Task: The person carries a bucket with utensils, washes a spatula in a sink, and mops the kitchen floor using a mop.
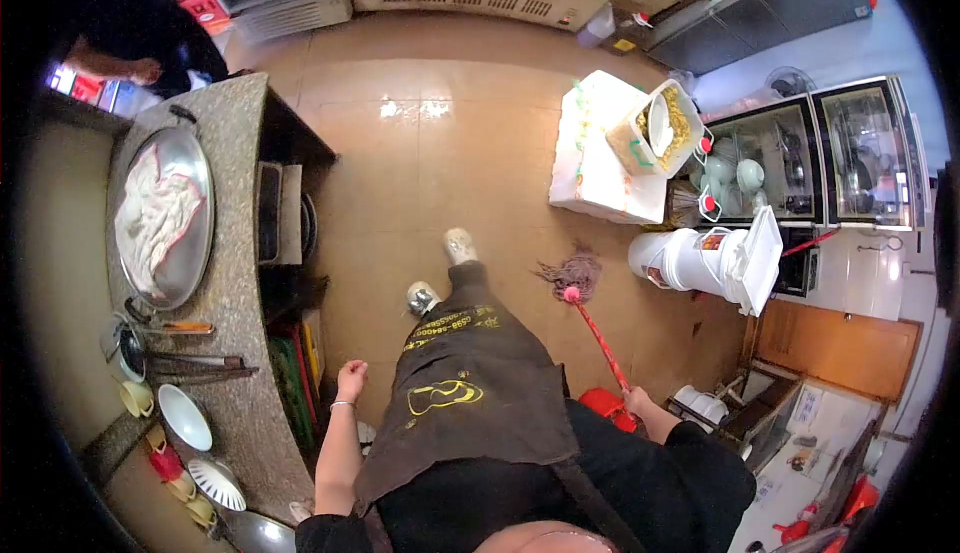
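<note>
My right hand is closed around the red handle of a mop. The mop's greyish-purple string head rests on the tiled floor ahead and to the right of my feet. Just behind that hand is a red bucket or basin, partly hidden by my body. My left hand hangs beside the stone counter with its fingers curled in, and nothing shows in it. A dark apron with yellow print covers my front.
Left, the stone counter bears a metal tray with pale meat or dough, and bowls. Right stand a white foam box, stacked white buckets and a glass cabinet. Another person is at the upper left.
</note>
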Action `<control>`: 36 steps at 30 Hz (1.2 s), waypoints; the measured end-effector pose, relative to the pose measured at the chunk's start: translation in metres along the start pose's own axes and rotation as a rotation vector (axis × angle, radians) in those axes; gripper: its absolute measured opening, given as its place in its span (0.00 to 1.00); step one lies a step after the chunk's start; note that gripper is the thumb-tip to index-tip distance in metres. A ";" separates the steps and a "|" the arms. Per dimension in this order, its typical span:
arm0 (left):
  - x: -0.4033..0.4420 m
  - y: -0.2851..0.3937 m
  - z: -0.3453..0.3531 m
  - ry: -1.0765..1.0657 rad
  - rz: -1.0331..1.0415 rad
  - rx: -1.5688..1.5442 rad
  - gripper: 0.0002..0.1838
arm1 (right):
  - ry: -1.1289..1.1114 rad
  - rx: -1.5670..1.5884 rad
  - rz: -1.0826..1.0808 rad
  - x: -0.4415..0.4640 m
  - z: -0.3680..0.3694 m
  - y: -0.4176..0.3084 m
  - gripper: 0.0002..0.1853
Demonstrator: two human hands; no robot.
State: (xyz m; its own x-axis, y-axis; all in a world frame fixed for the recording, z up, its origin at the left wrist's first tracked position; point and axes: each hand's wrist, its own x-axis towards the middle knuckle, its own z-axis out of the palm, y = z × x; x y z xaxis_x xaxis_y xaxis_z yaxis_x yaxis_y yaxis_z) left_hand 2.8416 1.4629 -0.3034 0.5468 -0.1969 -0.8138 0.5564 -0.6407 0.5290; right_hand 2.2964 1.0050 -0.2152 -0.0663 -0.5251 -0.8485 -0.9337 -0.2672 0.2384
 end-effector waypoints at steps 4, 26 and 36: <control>0.007 -0.047 -0.005 0.036 -0.065 -0.136 0.10 | 0.004 0.295 -0.073 -0.013 -0.004 -0.042 0.14; -0.052 -0.067 0.021 0.190 -0.055 -0.294 0.10 | 0.157 -0.169 -0.758 0.034 -0.072 -0.440 0.21; -0.123 -0.111 0.174 0.212 -0.131 -0.265 0.09 | 0.066 -0.428 -0.408 0.057 -0.069 -0.002 0.21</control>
State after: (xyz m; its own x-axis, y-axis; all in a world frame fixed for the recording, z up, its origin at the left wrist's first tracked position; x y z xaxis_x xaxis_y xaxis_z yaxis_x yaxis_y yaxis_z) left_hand 2.6043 1.4293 -0.3040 0.5620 0.0501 -0.8256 0.7582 -0.4301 0.4900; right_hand 2.3187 0.9196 -0.2317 0.3026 -0.3567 -0.8838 -0.6536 -0.7526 0.0800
